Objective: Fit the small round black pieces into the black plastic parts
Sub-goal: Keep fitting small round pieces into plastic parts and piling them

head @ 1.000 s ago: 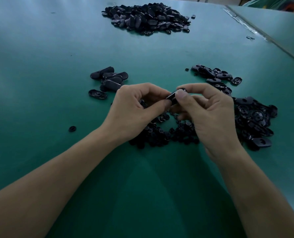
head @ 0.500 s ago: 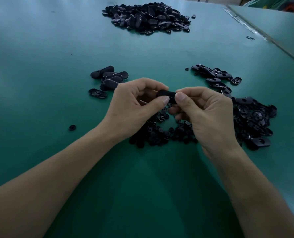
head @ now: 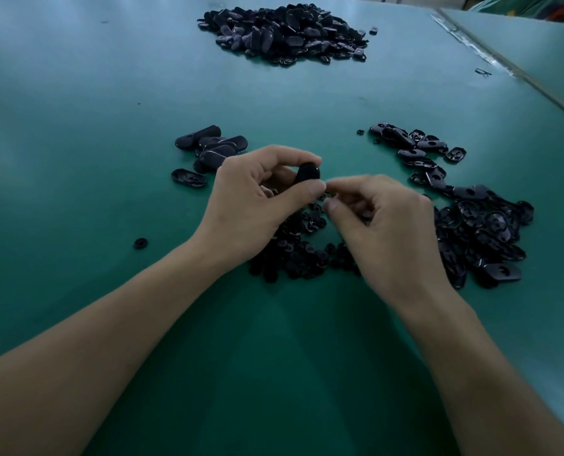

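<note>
My left hand [head: 257, 199] pinches an oval black plastic part [head: 308, 173] between thumb and forefinger, above a heap of small round black pieces [head: 302, 255]. Just right of it, my right hand [head: 386, 232] is blurred, with fingers curled; thumb and forefinger meet near the heap, and I cannot make out whether a piece is between them. Several oval parts [head: 213, 148] lie in a small group at the left. A spread of open black plastic parts [head: 481, 225] lies at the right.
A large pile of black parts [head: 287, 34] sits at the far side of the green table [head: 76, 126]. One round piece [head: 140, 243] lies alone at the left. A table seam [head: 511, 72] runs along the right.
My right hand has let go of the oval part and dropped toward the heap of round pieces. My left hand alone keeps the part, now turned more upright.
</note>
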A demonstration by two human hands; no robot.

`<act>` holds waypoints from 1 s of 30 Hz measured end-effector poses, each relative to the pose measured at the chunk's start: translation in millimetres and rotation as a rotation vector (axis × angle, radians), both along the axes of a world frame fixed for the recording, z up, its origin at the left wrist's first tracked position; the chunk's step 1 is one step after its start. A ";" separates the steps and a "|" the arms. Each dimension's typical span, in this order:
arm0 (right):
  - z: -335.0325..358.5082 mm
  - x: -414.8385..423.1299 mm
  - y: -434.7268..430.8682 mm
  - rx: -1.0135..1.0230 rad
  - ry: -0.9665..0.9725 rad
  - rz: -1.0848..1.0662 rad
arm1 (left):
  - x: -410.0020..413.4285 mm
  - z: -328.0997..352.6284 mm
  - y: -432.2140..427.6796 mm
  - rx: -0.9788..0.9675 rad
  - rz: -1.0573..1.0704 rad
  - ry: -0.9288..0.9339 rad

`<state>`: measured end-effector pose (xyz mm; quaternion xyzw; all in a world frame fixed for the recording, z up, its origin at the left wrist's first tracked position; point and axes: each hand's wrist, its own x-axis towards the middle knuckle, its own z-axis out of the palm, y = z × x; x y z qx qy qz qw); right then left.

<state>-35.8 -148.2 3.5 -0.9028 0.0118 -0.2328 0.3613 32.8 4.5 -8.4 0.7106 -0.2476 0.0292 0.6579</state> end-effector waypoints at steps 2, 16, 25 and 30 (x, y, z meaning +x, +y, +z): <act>-1.8 -0.6 -0.4 -0.194 0.109 -0.004 | 1.1 0.2 -0.1 -0.019 0.031 0.016; -2.0 1.3 2.2 -0.153 0.131 -0.028 | 2.6 -1.1 2.2 -0.159 0.097 0.069; 4.1 1.3 4.3 0.107 -0.046 -0.044 | 2.7 -2.4 2.7 -0.188 0.056 0.135; 6.0 0.1 6.1 0.222 -0.082 0.007 | 2.3 -3.2 0.8 -0.189 0.013 0.138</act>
